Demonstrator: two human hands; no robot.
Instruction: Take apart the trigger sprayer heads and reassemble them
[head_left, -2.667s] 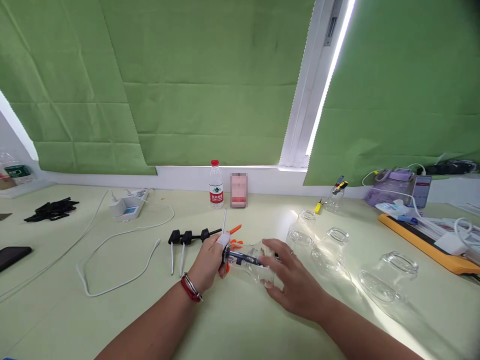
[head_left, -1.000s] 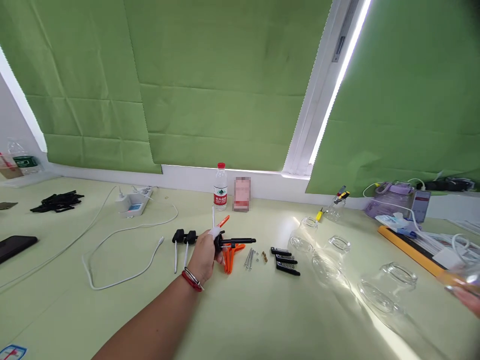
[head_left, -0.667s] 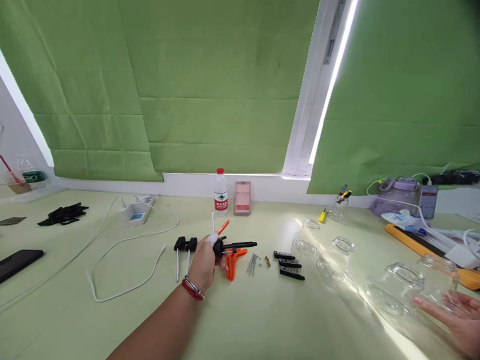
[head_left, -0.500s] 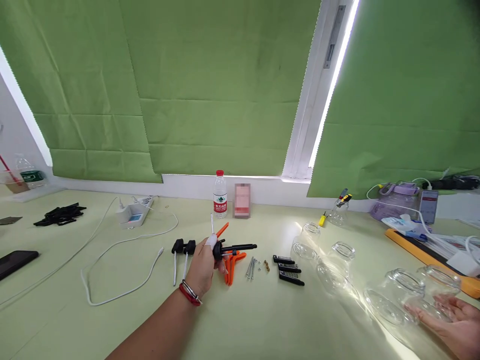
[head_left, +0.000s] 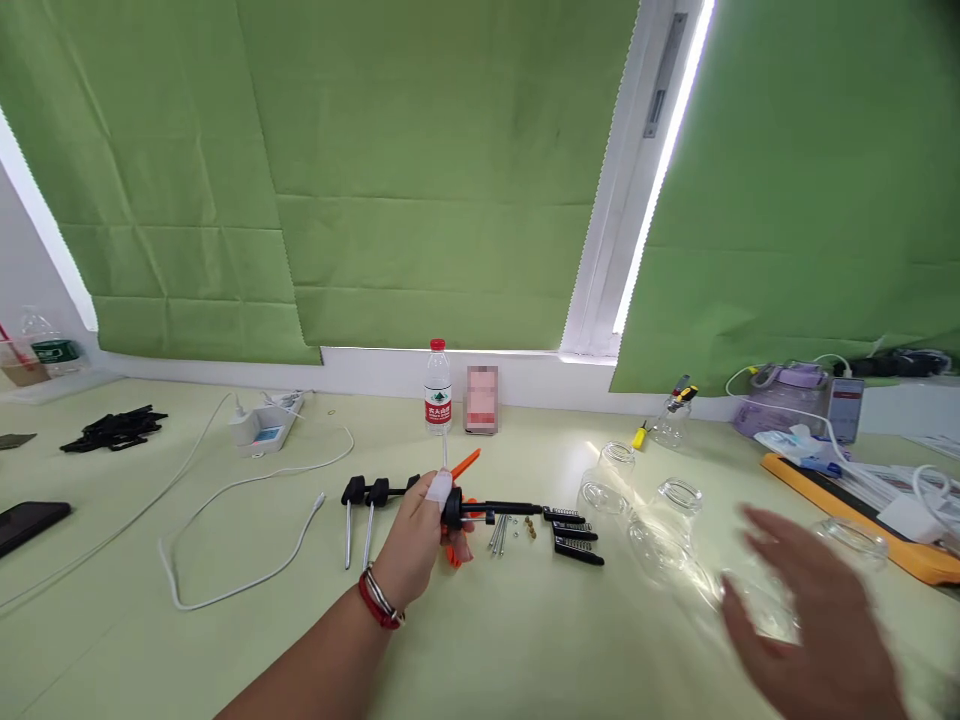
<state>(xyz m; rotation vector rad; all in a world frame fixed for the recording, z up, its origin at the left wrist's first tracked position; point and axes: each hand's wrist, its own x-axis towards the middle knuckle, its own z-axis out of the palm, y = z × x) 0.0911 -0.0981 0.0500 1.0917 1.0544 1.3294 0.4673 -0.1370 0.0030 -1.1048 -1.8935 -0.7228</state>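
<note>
Over the middle of the desk (head_left: 480,650), my left hand (head_left: 411,545) is closed around the thick end of a black pump head (head_left: 480,507), thumb on top and fingers wrapped beneath. Its long axis runs sideways across my view, nearly level, with the slim black shaft pointing right. In my view the tip meets the black spring clips (head_left: 577,552); whether they touch, I can't tell. A thin pale rod (head_left: 445,447) stands up beside my thumb, pointing away from me towards the red-capped water bottle (head_left: 438,395).

My right hand (head_left: 817,610) is open and blurred, fingers and thumb spread apart, at the clear glass jars (head_left: 680,497) on the right. It partly hides the nearer ones, and I can't tell if it touches any.

Below the shaft lie silver screws (head_left: 499,537) and small brass-coloured nuts (head_left: 530,527), between my left hand and the clips. Orange parts (head_left: 466,464) show around that hand, partly covered by it. Just to its left, more black pump heads (head_left: 379,491) lie in a row, two with silver rods pointing towards me. Farther left, a white cable (head_left: 262,467) curls across the desk.
</note>
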